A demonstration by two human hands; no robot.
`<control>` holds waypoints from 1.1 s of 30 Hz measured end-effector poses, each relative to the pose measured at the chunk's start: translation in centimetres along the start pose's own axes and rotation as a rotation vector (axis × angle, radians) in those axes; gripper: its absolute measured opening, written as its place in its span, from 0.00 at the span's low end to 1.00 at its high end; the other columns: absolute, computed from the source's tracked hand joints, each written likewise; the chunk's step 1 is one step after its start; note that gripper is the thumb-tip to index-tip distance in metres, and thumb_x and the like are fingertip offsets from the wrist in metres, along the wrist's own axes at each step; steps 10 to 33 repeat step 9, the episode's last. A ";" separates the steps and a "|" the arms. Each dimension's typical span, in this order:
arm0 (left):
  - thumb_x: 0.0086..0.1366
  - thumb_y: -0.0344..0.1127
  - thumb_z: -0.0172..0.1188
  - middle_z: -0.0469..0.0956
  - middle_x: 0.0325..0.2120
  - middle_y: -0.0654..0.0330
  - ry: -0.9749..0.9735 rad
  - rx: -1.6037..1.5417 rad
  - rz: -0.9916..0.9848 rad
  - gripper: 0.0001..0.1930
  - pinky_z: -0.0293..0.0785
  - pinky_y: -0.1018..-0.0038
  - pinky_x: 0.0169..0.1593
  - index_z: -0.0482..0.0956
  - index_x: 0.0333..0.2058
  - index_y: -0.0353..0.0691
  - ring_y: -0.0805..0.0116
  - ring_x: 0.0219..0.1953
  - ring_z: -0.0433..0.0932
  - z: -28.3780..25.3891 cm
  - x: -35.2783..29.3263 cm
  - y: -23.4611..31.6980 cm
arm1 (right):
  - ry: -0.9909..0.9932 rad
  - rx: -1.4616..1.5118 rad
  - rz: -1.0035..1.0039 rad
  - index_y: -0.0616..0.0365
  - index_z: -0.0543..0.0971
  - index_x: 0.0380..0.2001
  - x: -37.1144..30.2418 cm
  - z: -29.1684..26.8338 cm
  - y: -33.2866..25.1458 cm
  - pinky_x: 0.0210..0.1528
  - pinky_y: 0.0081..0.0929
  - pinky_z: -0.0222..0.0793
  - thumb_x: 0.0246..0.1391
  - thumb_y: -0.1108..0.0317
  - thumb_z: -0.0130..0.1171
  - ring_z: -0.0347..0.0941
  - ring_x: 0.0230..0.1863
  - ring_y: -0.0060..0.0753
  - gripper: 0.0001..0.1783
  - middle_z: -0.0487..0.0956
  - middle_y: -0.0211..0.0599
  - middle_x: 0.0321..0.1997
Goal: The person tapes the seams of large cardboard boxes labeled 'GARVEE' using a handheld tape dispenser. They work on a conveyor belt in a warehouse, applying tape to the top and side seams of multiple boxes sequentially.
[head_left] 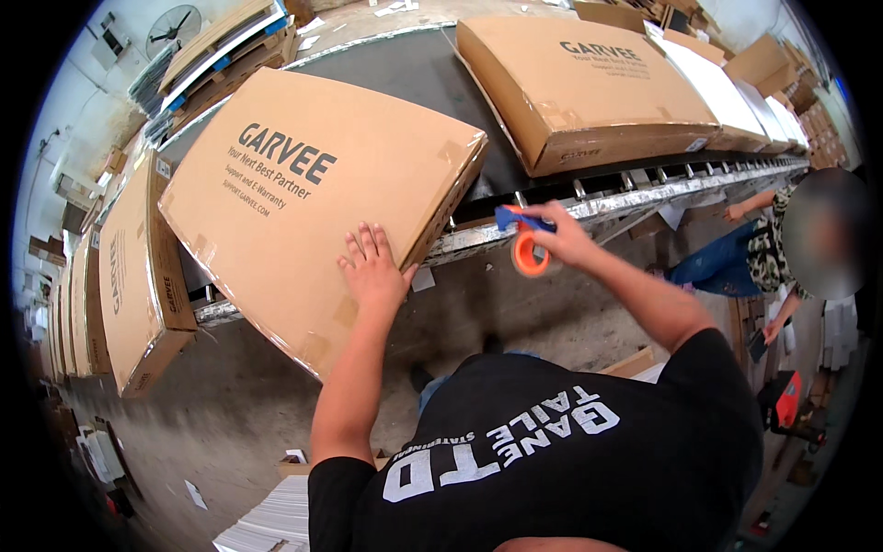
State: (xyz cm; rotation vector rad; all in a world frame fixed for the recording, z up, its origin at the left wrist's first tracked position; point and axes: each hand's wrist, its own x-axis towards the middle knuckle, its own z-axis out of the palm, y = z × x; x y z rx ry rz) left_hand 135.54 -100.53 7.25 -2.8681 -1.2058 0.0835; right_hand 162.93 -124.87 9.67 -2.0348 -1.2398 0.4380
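Observation:
A large flat brown cardboard box (pixel 303 175) lies turned at an angle on the conveyor, its near corner jutting past the edge. Clear tape shines along its edges. Spread flat on top near its right side is my left hand (pixel 375 267), fingers apart. To the right of that box, over the conveyor's near rail, my right hand (pixel 563 235) grips a blue tape dispenser (pixel 515 217) with an orange ring (pixel 531 254) hanging below it. The dispenser is apart from the box.
Another brown box (pixel 589 92) lies farther right on the conveyor (pixel 386 64), with white and brown boxes beyond. Several boxes (pixel 138 276) line up at left. A person (pixel 773 239) stands at the right. Below left is a stack of white sheets (pixel 271 515); pallets (pixel 221 55) stand behind.

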 end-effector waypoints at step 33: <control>0.62 0.74 0.56 0.52 0.76 0.48 0.093 -0.008 -0.089 0.52 0.52 0.30 0.69 0.55 0.75 0.46 0.38 0.76 0.51 1.6 0.6 1.9 | -0.261 -0.564 -0.229 0.41 0.84 0.56 19.7 -2.4 -10.2 0.61 0.40 0.72 0.51 0.49 0.61 0.76 0.57 0.47 0.28 0.75 0.40 0.55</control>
